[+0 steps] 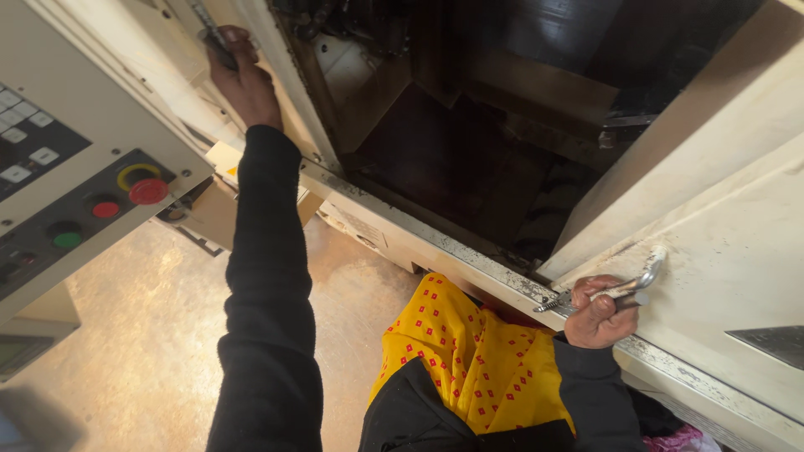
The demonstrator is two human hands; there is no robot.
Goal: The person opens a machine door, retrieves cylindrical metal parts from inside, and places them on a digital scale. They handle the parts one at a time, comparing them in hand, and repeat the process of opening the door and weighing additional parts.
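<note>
Right hand [596, 311], lower right of frame, fingers clenched round a shiny silver metal hand tool [615, 290], resting vs the cream machine door panel [737, 251]. Tool's long axis runs approx. horizontal, tilted up to the right; toothed end points left, rounded end upper right. Left hand [243, 79], upper left, fingers wrapped on a dark handle [216, 38] by the grey control panel w/ red round button [148, 191]. Judging progress: machine bay [469, 142] stands open, tool not yet inside it.

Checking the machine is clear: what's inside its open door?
Inside the machine opening are dark metal plates and a sloped panel. Deeper parts are lost in shadow. Neither hand is inside.
</note>
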